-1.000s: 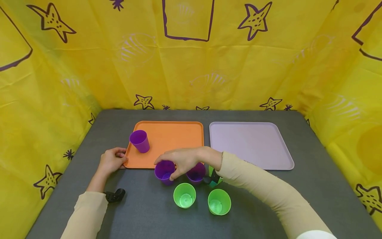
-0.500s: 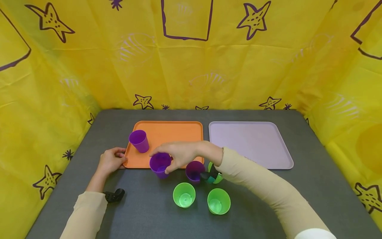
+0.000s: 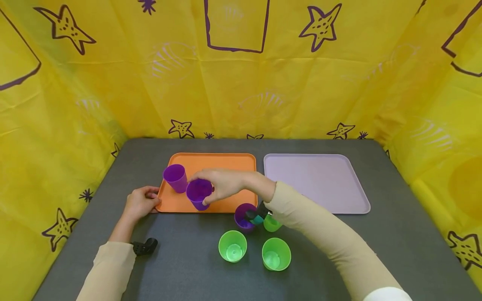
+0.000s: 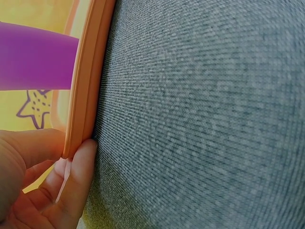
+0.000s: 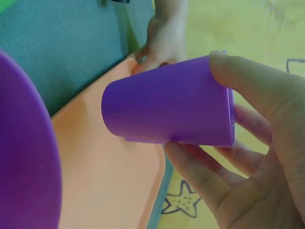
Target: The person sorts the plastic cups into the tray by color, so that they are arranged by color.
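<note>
Green, one cup (image 3: 273, 225) is partly hidden by the right sleeve (image 3: 316, 223). Left of centre, the right hand (image 3: 224, 183), spread cup-wide, grips a purple cup (image 3: 198, 195) over the orange tray (image 3: 226, 162); the left hand (image 3: 140, 204) pinches the tray's edge.

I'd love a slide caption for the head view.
Left grip pinching an orange tray, right grip holding a purple cup over it, green cups nearby.
</note>
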Available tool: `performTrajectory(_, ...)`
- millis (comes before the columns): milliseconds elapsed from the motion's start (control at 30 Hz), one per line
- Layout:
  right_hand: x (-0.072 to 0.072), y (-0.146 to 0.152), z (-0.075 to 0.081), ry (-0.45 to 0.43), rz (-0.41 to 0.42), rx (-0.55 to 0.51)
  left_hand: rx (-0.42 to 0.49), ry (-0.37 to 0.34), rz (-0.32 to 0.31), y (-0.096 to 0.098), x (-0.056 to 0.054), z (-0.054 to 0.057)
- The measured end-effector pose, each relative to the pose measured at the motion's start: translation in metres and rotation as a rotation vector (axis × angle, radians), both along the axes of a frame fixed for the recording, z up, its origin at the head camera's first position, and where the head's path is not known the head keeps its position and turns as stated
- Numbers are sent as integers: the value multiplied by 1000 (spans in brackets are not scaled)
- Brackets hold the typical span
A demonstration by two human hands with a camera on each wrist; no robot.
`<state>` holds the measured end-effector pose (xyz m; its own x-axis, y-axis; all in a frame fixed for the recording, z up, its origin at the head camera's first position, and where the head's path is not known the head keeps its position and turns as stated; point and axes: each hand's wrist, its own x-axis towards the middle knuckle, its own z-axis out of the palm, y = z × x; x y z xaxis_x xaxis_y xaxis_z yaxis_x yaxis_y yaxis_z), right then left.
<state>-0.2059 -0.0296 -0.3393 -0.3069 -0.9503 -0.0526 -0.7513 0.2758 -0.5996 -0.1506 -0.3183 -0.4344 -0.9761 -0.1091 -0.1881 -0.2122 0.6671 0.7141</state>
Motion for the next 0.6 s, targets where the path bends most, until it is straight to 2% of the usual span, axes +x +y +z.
performTrajectory(267, -19, -5, -7, -69, -123, -8, 6, -7, 8, 1, 1, -1)
performTrajectory(600, -36, -11, -19, -68, -215, 35, 12, -9, 3, -1, 0, -2)
